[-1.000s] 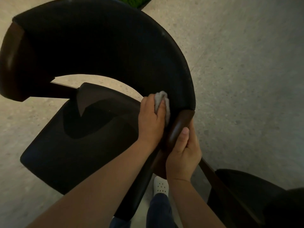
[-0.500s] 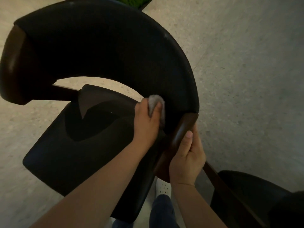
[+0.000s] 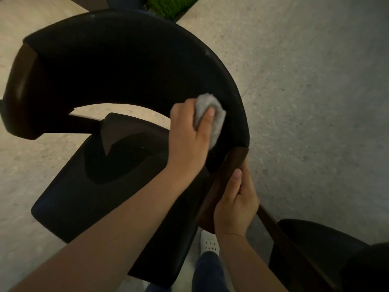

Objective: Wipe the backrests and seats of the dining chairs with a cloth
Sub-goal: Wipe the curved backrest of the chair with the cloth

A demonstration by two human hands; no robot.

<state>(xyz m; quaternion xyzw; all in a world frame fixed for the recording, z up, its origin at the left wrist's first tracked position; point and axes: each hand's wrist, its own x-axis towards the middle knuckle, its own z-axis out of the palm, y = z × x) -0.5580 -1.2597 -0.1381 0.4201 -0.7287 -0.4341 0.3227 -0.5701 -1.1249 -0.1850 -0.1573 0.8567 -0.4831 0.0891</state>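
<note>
Left hand point(image 3: 190, 131) clutches cloth point(image 3: 212, 114) against backrest point(image 3: 126, 60); right hand point(image 3: 235, 205) grips wooden armrest point(image 3: 233, 159)

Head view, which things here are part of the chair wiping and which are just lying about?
In the job: grey cloth, black backrest, seat, wooden armrest, left hand, right hand.
Lying about: green plants, white shoe.

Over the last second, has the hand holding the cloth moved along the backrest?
Yes. The left hand with the cloth has slid up the black backrest, away from its wooden end.
</note>
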